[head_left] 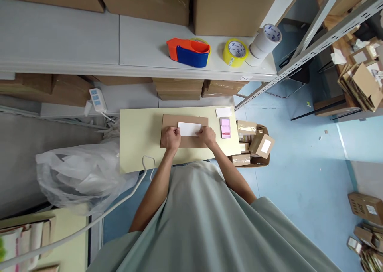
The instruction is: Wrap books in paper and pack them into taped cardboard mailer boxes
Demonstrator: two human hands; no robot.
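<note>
A flat brown cardboard box (185,143) lies on the pale yellow table (139,136) in front of me. Over its top is a white label (189,129), pinched at both ends. My left hand (172,138) is closed on the label's left end, knuckles up. At the right end, the fingers of my right hand (207,135) are closed on the label too. Whether the label's underside touches the cardboard, I cannot tell. Right of the box lie a phone with a pink screen (225,127) and a white paper slip (223,112).
An orange and blue tape dispenser (190,52), a yellow tape roll (235,52) and white rolls (265,42) stand on the shelf (143,44) above. A carton of small boxes (254,144) sits right of the table. A plastic bag (80,172) and a white cable (119,202) are at left.
</note>
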